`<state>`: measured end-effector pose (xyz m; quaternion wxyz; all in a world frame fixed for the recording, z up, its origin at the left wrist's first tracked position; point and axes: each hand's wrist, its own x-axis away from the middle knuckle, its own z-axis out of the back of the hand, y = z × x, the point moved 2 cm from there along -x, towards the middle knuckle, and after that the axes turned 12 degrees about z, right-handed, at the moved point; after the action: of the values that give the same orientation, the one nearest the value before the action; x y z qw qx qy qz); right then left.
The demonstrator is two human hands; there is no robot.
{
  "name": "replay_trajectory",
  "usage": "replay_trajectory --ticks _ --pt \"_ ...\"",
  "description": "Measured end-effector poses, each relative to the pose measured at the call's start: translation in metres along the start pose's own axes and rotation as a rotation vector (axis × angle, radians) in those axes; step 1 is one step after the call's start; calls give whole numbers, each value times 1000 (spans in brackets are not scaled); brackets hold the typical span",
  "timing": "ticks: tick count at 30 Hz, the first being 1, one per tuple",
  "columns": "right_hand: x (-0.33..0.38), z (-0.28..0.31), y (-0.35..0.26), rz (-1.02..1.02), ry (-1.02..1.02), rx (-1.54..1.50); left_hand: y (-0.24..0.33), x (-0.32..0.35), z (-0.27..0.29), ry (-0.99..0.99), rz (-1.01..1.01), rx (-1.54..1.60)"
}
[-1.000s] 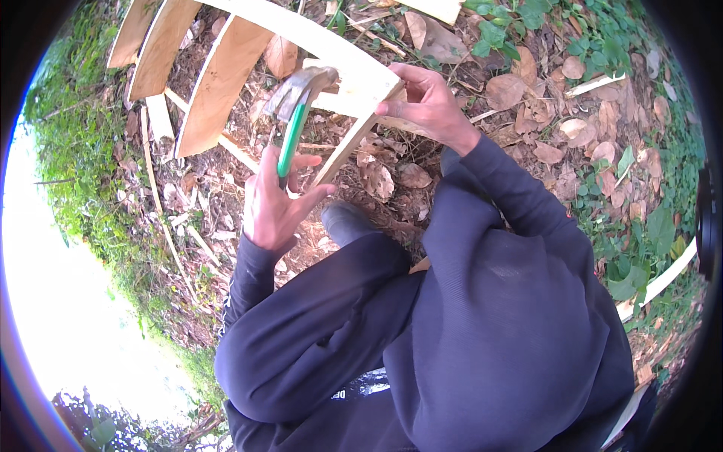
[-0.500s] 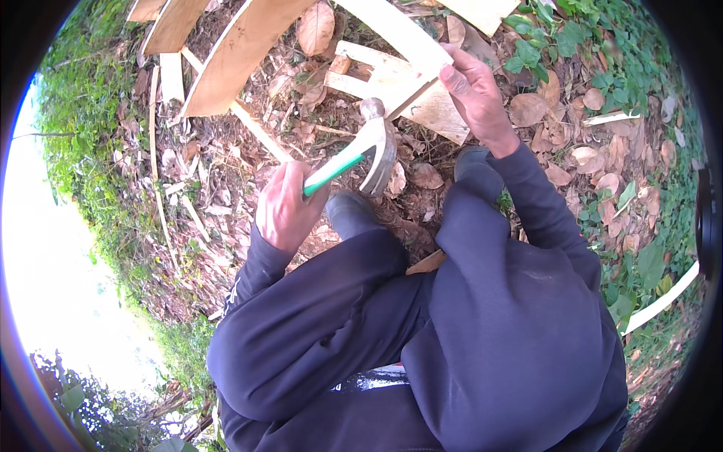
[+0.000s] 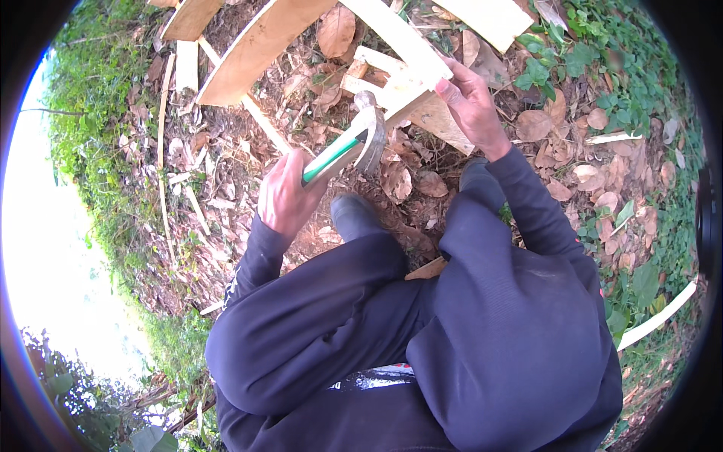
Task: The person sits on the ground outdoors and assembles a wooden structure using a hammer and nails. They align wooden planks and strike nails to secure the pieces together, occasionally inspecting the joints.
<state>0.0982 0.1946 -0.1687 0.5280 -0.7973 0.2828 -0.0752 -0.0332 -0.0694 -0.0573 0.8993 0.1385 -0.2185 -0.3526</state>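
Observation:
My left hand (image 3: 284,194) is closed round the green handle of a claw hammer (image 3: 332,160). The hammer's metal head points up and away, its claw curving toward my boots, close to the near edge of the woodwork. My right hand (image 3: 476,109) grips the near end of a pale wooden board (image 3: 399,38), thumb on top and fingers behind. Under that end lies a joined wooden piece (image 3: 435,120) with short slats. Whether the hammer head touches the wood I cannot tell.
Broad wooden planks (image 3: 260,49) on thin strips stand at the far left. Another flat board (image 3: 489,22) lies at the far right. Dry leaves (image 3: 535,125) cover the ground, with green plants (image 3: 580,56) to the right. My boots (image 3: 355,215) are just below the hammer.
The hammer has tilted and its head has shifted slightly left and up. In the picture, the planks sit a little farther right. Both hands keep their holds.

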Motion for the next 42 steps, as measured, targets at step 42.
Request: replay_trajectory --ticks 42 --pt "5 23 -7 -77 -88 129 4 -3 -4 -53 55 35"
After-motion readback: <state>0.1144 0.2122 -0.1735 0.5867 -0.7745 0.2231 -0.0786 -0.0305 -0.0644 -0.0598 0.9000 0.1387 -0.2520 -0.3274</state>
